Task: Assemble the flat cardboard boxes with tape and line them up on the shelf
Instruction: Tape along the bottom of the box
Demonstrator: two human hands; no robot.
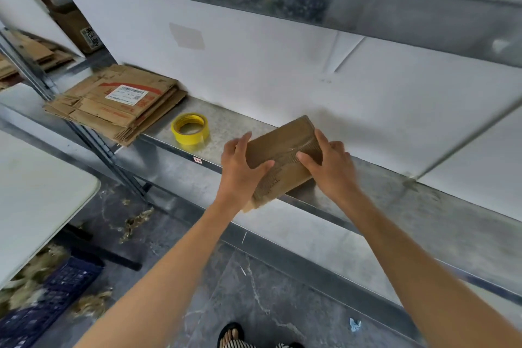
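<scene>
A small brown cardboard box (282,150) with clear tape along its seam rests tilted on the front edge of the metal shelf (395,200). My left hand (240,167) grips its left side, thumb on top. My right hand (330,167) grips its right side, with the thumb on the taped seam. A roll of yellow tape (190,128) lies flat on the shelf to the left of the box. Further left, a stack of flat cardboard boxes (118,102) with a white label overhangs the shelf's left end.
A white wall panel (282,65) backs the shelf, and an upper metal shelf beam (282,0) runs overhead. A white table (36,198) stands at the left. A dark blue crate (50,297) and straw-like scraps lie on the floor. My striped slipper (234,339) is below.
</scene>
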